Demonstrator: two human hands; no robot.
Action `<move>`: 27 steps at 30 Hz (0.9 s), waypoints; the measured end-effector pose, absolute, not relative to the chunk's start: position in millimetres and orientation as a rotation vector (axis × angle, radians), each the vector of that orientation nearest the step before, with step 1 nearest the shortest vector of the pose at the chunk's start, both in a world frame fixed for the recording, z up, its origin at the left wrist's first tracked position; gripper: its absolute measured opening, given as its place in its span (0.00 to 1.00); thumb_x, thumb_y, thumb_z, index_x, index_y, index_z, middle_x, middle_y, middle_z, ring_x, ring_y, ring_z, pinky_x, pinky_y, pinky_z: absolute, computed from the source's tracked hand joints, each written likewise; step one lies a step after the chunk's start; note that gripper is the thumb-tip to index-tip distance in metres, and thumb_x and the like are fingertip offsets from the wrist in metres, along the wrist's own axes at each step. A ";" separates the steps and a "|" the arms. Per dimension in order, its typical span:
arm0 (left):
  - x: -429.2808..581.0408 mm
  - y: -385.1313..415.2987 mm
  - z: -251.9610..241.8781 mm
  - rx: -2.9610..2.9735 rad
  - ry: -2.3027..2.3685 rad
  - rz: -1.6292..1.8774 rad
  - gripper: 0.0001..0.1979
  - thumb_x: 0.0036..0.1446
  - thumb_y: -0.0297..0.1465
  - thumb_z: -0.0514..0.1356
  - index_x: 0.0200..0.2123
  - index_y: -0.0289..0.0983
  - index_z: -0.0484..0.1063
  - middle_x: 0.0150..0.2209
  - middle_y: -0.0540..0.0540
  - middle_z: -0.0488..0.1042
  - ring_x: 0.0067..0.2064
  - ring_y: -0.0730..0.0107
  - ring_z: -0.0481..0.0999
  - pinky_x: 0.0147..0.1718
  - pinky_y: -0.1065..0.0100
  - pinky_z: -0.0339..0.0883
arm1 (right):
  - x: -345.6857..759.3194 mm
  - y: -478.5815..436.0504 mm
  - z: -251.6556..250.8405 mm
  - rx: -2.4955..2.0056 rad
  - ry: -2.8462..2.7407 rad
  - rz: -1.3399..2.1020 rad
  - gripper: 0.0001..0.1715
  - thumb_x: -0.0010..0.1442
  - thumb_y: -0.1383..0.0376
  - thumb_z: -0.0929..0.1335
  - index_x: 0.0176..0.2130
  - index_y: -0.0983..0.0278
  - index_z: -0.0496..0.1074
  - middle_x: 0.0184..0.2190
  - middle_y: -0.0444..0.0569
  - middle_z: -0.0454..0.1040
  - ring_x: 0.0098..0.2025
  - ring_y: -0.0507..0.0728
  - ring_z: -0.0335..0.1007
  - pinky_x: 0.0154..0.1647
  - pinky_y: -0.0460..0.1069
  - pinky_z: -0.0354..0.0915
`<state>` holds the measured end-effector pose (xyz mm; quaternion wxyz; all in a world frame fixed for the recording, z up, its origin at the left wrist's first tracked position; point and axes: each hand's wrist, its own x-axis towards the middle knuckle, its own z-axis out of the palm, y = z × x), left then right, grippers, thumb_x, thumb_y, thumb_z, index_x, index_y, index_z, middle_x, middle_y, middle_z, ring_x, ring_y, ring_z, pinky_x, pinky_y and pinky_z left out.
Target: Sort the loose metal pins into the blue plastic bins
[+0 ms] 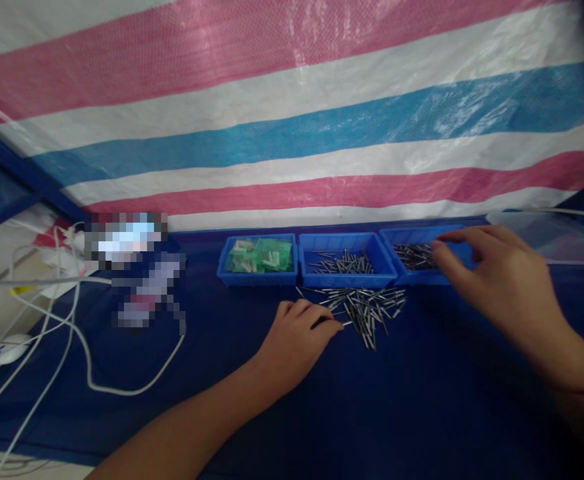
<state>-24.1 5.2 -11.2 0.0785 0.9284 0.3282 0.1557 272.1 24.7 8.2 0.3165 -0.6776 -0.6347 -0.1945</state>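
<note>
A loose pile of thin metal pins (367, 313) lies on the dark blue table in front of three blue bins. At the pile's left edge is my left hand (299, 333), its thumb and fingers closed on a metal pin. My right hand (497, 280) is over the right bin (455, 250), fingers bent and apart from the thumb, with nothing visible between them. That bin holds many dark metal pins. More pins lie in the middle bin (385, 263). Green packets (272, 255) with small pieces fill the left bin (225, 270).
White cables (89, 360) run across the left side of the table (197, 427), near a white round device (9, 349) and blurred-out items. A striped plastic sheet (272, 143) hangs behind the bins. Clear plastic (572, 237) lies at the back right.
</note>
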 end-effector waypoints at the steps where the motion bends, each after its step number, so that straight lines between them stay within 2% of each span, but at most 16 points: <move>1: -24.4 5.7 -11.9 2.786 0.984 0.467 0.09 0.64 0.28 0.55 0.45 0.42 0.72 0.45 0.49 0.75 0.46 0.67 0.70 0.41 0.63 0.56 | 263.5 21.3 10.6 -1.698 -1.714 -0.465 0.15 0.59 0.58 0.65 0.37 0.65 0.75 0.36 0.54 0.75 0.39 0.60 0.73 0.42 0.52 0.66; 5: -26.3 8.2 -15.4 2.822 0.968 0.428 0.10 0.64 0.28 0.55 0.47 0.41 0.71 0.44 0.48 0.75 0.44 0.68 0.71 0.40 0.64 0.58 | 232.0 6.9 15.0 -1.375 -1.906 -0.262 0.10 0.60 0.62 0.65 0.36 0.65 0.74 0.37 0.54 0.75 0.40 0.58 0.72 0.46 0.52 0.66; 10: -26.9 9.4 -17.2 2.826 0.990 0.437 0.11 0.65 0.28 0.54 0.49 0.41 0.70 0.44 0.47 0.74 0.43 0.66 0.71 0.40 0.64 0.60 | 206.5 -4.4 8.2 -1.130 -2.182 0.022 0.06 0.60 0.66 0.66 0.36 0.63 0.74 0.36 0.51 0.75 0.38 0.57 0.71 0.42 0.53 0.67; 16: -24.2 8.0 -12.3 2.685 1.012 0.634 0.12 0.66 0.28 0.51 0.48 0.38 0.71 0.44 0.45 0.74 0.45 0.66 0.72 0.43 0.63 0.66 | 191.4 -8.1 -4.5 -1.109 -2.360 0.207 0.08 0.60 0.63 0.67 0.39 0.62 0.74 0.35 0.51 0.75 0.38 0.58 0.70 0.40 0.54 0.66; 19: -22.6 7.3 -10.9 2.510 1.000 0.782 0.12 0.66 0.29 0.50 0.46 0.37 0.72 0.44 0.43 0.74 0.45 0.67 0.74 0.46 0.64 0.69 | 186.7 -10.0 -5.5 -1.102 -2.344 0.263 0.08 0.63 0.65 0.65 0.38 0.62 0.74 0.33 0.50 0.76 0.36 0.57 0.70 0.39 0.53 0.66; 27: -18.6 6.8 -8.4 2.241 0.942 0.875 0.09 0.63 0.29 0.55 0.45 0.37 0.73 0.42 0.44 0.74 0.44 0.69 0.75 0.46 0.67 0.70 | 178.9 -15.6 -1.7 -1.092 -2.076 0.434 0.07 0.62 0.67 0.64 0.37 0.61 0.73 0.34 0.50 0.76 0.37 0.55 0.72 0.39 0.51 0.68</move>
